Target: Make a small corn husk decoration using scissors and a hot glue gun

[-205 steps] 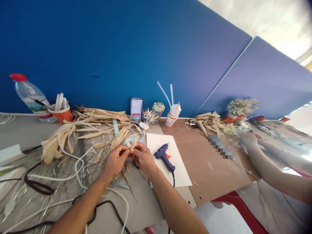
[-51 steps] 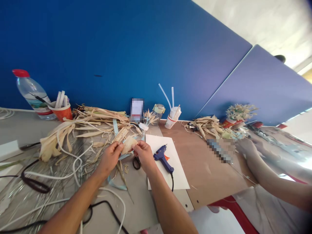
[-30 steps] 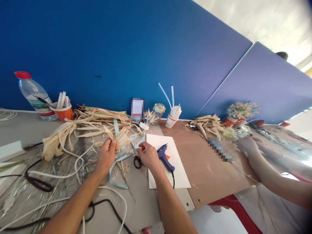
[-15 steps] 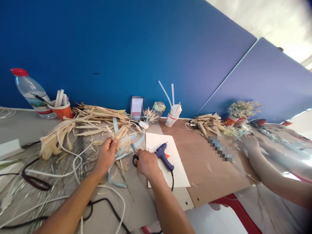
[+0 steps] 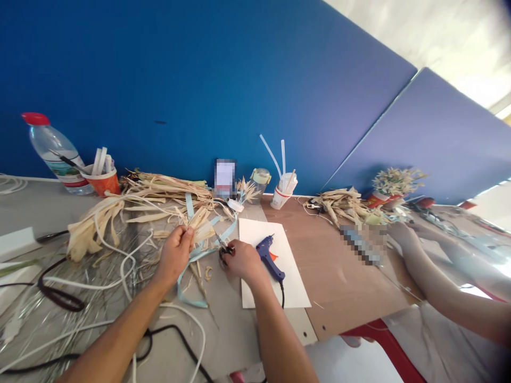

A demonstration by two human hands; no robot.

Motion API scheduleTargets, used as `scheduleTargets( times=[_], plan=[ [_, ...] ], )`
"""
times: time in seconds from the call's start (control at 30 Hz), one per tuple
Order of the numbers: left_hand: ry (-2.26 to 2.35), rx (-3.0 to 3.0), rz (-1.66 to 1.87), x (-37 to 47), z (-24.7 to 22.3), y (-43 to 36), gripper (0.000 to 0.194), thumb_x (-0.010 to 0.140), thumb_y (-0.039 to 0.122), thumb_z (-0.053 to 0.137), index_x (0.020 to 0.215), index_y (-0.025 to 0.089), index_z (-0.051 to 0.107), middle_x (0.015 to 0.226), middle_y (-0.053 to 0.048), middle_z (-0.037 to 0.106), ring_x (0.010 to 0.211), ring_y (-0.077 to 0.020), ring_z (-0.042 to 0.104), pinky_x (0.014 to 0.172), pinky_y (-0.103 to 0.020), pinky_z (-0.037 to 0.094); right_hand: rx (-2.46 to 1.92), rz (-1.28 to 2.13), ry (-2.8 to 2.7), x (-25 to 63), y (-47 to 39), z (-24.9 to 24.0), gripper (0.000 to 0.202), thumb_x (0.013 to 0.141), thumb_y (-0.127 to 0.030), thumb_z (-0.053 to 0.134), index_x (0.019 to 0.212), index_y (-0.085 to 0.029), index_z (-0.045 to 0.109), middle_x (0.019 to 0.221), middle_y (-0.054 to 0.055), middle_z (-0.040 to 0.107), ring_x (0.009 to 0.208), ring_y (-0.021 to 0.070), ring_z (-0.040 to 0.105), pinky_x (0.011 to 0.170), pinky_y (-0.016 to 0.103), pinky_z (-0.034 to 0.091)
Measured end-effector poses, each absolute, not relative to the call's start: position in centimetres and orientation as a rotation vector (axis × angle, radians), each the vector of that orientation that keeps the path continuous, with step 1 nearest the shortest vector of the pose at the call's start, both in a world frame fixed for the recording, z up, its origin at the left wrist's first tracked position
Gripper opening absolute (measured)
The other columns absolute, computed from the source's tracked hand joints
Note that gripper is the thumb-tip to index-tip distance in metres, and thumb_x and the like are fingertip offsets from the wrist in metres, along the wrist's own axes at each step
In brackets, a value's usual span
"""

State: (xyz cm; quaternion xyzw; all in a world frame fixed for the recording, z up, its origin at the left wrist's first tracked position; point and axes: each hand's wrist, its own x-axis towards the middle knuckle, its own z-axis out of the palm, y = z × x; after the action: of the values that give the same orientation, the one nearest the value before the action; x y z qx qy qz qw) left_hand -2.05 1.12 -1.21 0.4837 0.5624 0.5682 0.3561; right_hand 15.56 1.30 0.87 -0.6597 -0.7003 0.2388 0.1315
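Thumb and fingers of my left hand (image 5: 175, 258) are pinched on a pale dry corn husk (image 5: 199, 219), which points up and away from me. My right hand (image 5: 245, 261) grips black-handled scissors (image 5: 220, 241) just to the right, their blades directed up and left towards the husk. Whether the blades touch the husk I cannot tell. A blue hot glue gun (image 5: 273, 261) lies on a white sheet (image 5: 293, 292) beside my right hand. Light blue ribbon (image 5: 195, 302) curls on the table below the husk.
Dry husks (image 5: 170, 187) are heaped along the blue partition (image 5: 159, 80). A bottle (image 5: 59, 157), an orange cup (image 5: 104, 182) and a white cup with straws (image 5: 280, 198) stand there. White cable (image 5: 128, 266) loops by my left arm. At right, a co-worker's arms (image 5: 429, 271) reach over the table.
My right hand has shifted slightly right and up, turning the scissors so that their blades show more clearly. My left hand stays almost still with the husk.
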Motion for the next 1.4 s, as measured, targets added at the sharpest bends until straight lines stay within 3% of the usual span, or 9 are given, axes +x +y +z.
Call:
scheduleTargets(
  times=[0.23,0.33,0.57,0.67,0.73,0.87,1.07,1.2,1.4],
  plan=[
    [1.451,1.161,1.481,-1.9,-0.9,1.0,0.029,0.079,0.048,0.052,0.066,0.022,0.044,0.053,0.007,0.038,0.045,-0.0107,0.038,0.043,-0.022,0.029,-1.089,1.66,-1.007,18.2,3.1,1.0,0.022,0.059,-0.022,0.068,0.078,-0.016,0.058,0.064,0.002,0.065,0.041,0.0059,0.036,0.04,0.019,0.018],
    [1.447,1.169,1.447,-1.9,-1.1,1.0,0.031,0.078,0.05,0.052,0.065,0.022,0.044,0.052,0.007,0.038,0.045,-0.0106,0.037,0.043,-0.022,0.029,-0.917,1.738,-0.828,18.0,3.1,1.2,0.025,0.055,-0.02,0.071,0.076,-0.017,0.057,0.069,0.003,0.068,0.037,0.0019,0.022,0.038,0.018,0.016],
    [1.377,1.212,1.335,-1.7,-1.4,1.1,0.031,0.076,0.051,0.053,0.066,0.022,0.047,0.05,0.008,0.037,0.043,-0.0095,0.035,0.042,-0.021,0.026,-0.82,1.853,-0.794,16.3,2.5,1.2,0.028,0.059,-0.013,0.065,0.086,-0.019,0.06,0.074,-0.001,0.067,0.037,0.0011,0.015,0.04,0.017,0.021],
    [1.376,1.239,1.317,-1.6,-1.2,1.1,0.03,0.077,0.049,0.053,0.066,0.021,0.047,0.05,0.008,0.037,0.043,-0.0092,0.035,0.042,-0.02,0.025,-0.751,1.916,-0.744,16.2,2.5,1.2,0.026,0.063,-0.018,0.067,0.088,-0.019,0.061,0.071,-0.003,0.064,0.038,0.0018,0.015,0.042,0.017,0.022],
    [1.373,1.241,1.318,-1.5,-1.1,1.0,0.03,0.077,0.048,0.053,0.066,0.021,0.047,0.049,0.008,0.037,0.043,-0.0091,0.034,0.041,-0.02,0.025,-0.706,1.975,-0.699,16.3,2.5,1.2,0.025,0.07,-0.032,0.065,0.091,-0.019,0.062,0.069,-0.003,0.061,0.039,0.003,0.015,0.043,0.018,0.023],
    [1.346,1.212,1.325,-1.5,-1.0,1.0,0.03,0.077,0.048,0.054,0.066,0.021,0.047,0.049,0.008,0.035,0.042,-0.009,0.033,0.04,-0.02,0.025,-0.673,2.007,-0.665,16.1,2.6,0.9,0.043,0.082,-0.055,0.044,0.096,-0.019,0.064,0.074,0.0,0.063,0.039,0.0052,0.015,0.045,0.022,0.028],
    [1.328,1.19,1.338,-1.7,-1.0,1.0,0.031,0.076,0.05,0.055,0.067,0.021,0.047,0.051,0.008,0.037,0.042,-0.0086,0.034,0.04,-0.02,0.026,-0.648,1.98,-0.623,15.2,2.9,0.0,0.022,0.072,-0.032,0.062,0.091,-0.02,0.061,0.071,-0.003,0.063,0.038,0.0028,0.018,0.043,0.018,0.024],
    [1.341,1.262,1.301,-1.8,-1.3,1.1,0.031,0.078,0.049,0.053,0.068,0.02,0.048,0.052,0.008,0.038,0.044,-0.0086,0.034,0.041,-0.019,0.026,-0.738,1.849,-0.688,15.0,2.9,-0.3,0.035,0.061,-0.028,0.074,0.092,-0.021,0.059,0.066,-0.003,0.064,0.037,0.0026,0.028,0.041,0.018,0.023],
    [1.304,1.397,1.157,-1.7,-1.5,1.0,0.029,0.079,0.047,0.052,0.07,0.019,0.054,0.055,0.007,0.038,0.048,-0.0091,0.035,0.045,-0.02,0.03,-0.823,1.662,-0.881,15.3,2.6,0.5,0.039,0.059,-0.03,0.077,0.093,-0.02,0.061,0.062,-0.005,0.057,0.046,0.0057,0.043,0.042,0.018,0.029]
  ],
)
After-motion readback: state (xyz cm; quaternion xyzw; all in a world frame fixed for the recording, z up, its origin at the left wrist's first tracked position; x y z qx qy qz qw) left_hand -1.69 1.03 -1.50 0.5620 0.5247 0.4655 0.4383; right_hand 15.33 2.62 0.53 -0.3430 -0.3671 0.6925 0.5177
